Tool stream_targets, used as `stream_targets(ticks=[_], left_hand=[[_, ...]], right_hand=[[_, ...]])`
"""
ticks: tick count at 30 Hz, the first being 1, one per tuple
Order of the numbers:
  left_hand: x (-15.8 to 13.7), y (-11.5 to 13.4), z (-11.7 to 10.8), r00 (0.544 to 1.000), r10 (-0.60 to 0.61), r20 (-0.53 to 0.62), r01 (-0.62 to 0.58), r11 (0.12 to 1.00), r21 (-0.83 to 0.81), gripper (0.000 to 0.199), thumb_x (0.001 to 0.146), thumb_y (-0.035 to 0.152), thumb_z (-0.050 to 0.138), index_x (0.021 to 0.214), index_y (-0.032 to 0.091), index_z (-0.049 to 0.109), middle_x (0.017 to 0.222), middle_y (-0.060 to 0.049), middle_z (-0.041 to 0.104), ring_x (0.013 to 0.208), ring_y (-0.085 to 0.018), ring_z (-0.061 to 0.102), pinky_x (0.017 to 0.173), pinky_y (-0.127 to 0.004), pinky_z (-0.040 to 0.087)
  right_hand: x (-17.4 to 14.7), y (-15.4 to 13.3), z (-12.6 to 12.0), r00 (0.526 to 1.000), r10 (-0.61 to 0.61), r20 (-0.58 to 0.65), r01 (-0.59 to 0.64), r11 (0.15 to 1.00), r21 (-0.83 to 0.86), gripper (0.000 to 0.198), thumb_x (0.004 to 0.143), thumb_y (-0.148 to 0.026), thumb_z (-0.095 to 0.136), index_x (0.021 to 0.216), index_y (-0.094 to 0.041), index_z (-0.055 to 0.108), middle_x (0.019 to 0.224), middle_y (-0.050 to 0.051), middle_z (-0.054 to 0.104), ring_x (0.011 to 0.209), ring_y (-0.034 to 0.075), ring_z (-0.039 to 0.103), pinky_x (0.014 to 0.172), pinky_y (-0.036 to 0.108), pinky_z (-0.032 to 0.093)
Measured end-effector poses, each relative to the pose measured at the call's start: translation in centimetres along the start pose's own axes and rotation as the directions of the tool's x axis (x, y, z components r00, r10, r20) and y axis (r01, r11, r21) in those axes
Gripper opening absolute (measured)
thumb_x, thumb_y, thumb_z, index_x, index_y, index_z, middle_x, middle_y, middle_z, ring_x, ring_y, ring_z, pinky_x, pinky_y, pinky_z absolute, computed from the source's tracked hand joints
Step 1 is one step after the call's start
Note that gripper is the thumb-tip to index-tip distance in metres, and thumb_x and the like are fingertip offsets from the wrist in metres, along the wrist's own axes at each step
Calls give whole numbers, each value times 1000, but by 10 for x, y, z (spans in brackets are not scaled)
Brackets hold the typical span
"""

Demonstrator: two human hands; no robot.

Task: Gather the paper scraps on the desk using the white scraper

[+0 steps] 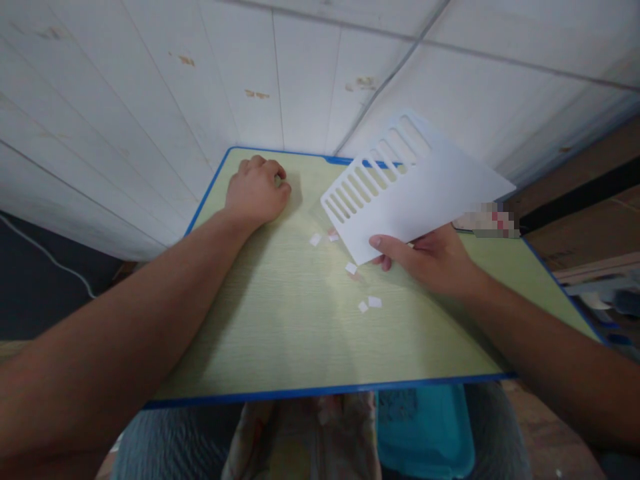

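Note:
A thin white sheet with a row of rounded slots along one edge is in my right hand. The thumb lies on its upper face and the fingers are under it. It is tilted, raised above the tabletop. My left hand rests at the table's far left with its fingers curled in; whatever they hold, if anything, is hidden. Several small white pieces lie scattered on the table, among them a white scrap and a paler chip close to the sheet's lower corner.
The pale yellow-green table has a blue rim and stands against a white panelled wall. A turquoise tub sits below the near edge, between my legs. A blurred-out item lies at the far right, near brown boxes.

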State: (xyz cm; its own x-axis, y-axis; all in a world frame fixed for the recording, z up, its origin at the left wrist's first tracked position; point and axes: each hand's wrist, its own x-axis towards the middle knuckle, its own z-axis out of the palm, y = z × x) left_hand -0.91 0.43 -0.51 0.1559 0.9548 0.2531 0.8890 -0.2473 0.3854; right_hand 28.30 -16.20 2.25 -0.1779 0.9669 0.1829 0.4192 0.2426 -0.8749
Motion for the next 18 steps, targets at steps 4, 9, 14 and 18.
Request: stream_targets(ticks=[4,9,14,18], left_hand=[[-1,2,-1,1000,10,8,-10,999,34,35,108,33,62,136,28,82,156,-15,73,158,-45,57,133,-64,52],[-2,5,-4,1000,-1,22,-1,999,55,36,108,33,62,137,29,82,157,-14,73,157,-43,58,132,-63,53],[-6,9,-7,999,-3,41,-1,995,99,43,111,34,56,144,20,80,161,-16,70,157,-40,58,133,-56,53],[-7,9,-6,1000,-3,25,1,998,65,40,108,37,57,138,21,79,157,-11,72,153,-37,57,131,-55,51]], right_hand=[[2,4,3,1000,13,-9,-13,1000,-11,31,100,-46,96,85,-29,74,76,8,81,63,25,76,57,41,67],[5,8,-1,999,9,-42,-11,999,-45,29,101,-47,94,88,-29,75,76,9,82,62,26,76,56,42,67],[6,11,-7,999,-19,-46,13,991,-132,33,102,-47,90,81,-27,73,70,8,79,58,25,72,53,39,62],[7,6,-18,998,-60,30,64,983,-174,32,99,-42,91,78,-28,71,69,5,77,60,24,70,53,37,56]])
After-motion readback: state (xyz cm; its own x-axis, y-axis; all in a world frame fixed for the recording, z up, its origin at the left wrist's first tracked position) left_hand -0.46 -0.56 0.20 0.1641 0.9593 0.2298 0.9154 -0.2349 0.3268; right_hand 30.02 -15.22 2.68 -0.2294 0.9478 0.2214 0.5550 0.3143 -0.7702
